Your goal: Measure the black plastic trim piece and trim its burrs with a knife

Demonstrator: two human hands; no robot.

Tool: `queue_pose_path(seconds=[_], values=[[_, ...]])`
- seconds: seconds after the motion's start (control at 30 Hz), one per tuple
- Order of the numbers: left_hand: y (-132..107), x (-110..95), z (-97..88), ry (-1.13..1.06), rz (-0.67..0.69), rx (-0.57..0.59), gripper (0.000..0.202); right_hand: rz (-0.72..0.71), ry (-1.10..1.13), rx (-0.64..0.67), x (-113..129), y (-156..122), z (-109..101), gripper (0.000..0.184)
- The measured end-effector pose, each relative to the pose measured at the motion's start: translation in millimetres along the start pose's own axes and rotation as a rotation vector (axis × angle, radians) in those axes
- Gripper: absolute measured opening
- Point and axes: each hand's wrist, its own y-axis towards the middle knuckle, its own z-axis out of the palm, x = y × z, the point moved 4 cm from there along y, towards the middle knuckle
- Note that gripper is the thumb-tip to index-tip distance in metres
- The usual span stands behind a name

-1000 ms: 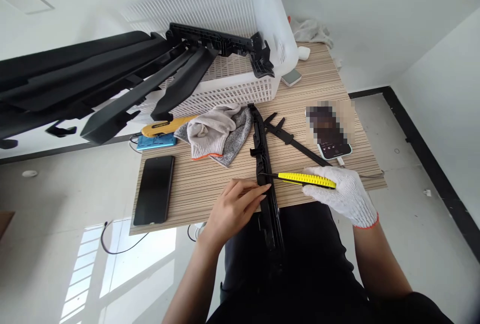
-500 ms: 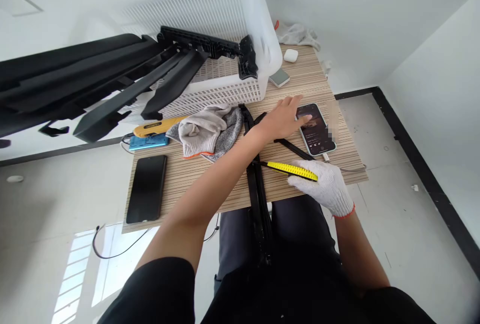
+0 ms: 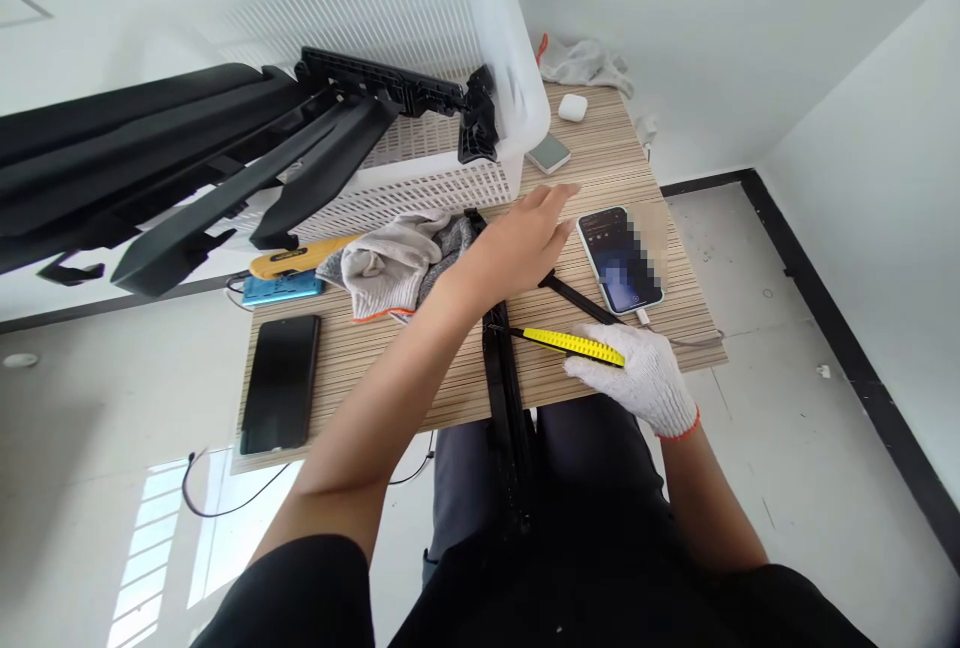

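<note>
My left hand (image 3: 525, 233), bare, is stretched over the table with its fingers extended, just left of a lit smartphone (image 3: 621, 263) with a charging cable plugged in. It appears to hold nothing. My right hand (image 3: 637, 373), in a white knitted glove, is wrapped around a slim tool with a yellow studded handle (image 3: 574, 344). The tool's thin dark tip points left, over a long black plastic strip (image 3: 501, 368). That strip runs from the table across the front edge toward my lap. Another black piece (image 3: 581, 298) lies between my hands, partly hidden.
A white plastic basket (image 3: 529, 118) at the back holds long black plastic parts (image 3: 187, 148) jutting left. Crumpled gloves (image 3: 394, 263), a yellow-handled tool (image 3: 300, 256), a blue case (image 3: 281, 288) and a dark phone (image 3: 281, 383) lie at left. A small grey box (image 3: 549, 154) sits behind.
My left hand has drawn back left from the lit phone, and the phone's screen picture has changed. My right hand still grips the yellow tool. The whole view has shifted slightly.
</note>
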Motion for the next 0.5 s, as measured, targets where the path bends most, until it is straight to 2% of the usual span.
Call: queue_pose_path(seconds=[0.1,0.17,0.2,0.27,0.33,0.43,0.5], values=[[-54.6,-19.3,-34.6,-0.036,0.025,-0.037,0.035,0.034,0.038,-0.034,0.2,-0.8,-4.6,0.038],[-96.7,-19.6,-43.7,-0.065,-0.022,-0.115,0.026,0.083,0.110,-0.037,-0.4,-1.5,-9.9,0.038],[-117.0,-15.8,-42.2,-0.083,-0.057,-0.151,0.020,0.109,0.149,-0.002,-0.9,-1.7,-11.5,0.037],[-152.6,-5.0,-27.1,-0.119,-0.110,-0.161,0.013,0.147,0.190,0.107,-1.2,-2.4,-12.8,0.036],[-179.5,6.2,-4.4,-0.144,-0.151,-0.137,0.010,0.170,0.170,0.116,-2.1,-2.6,-15.8,0.036],[-202.8,15.8,24.9,-0.141,-0.172,-0.139,0.015,0.160,0.143,0.016,-3.0,-2.6,-19.2,0.039],[-209.0,17.3,34.5,-0.109,-0.158,-0.192,0.021,0.133,0.147,0.071,-2.5,-2.8,-15.1,0.040]])
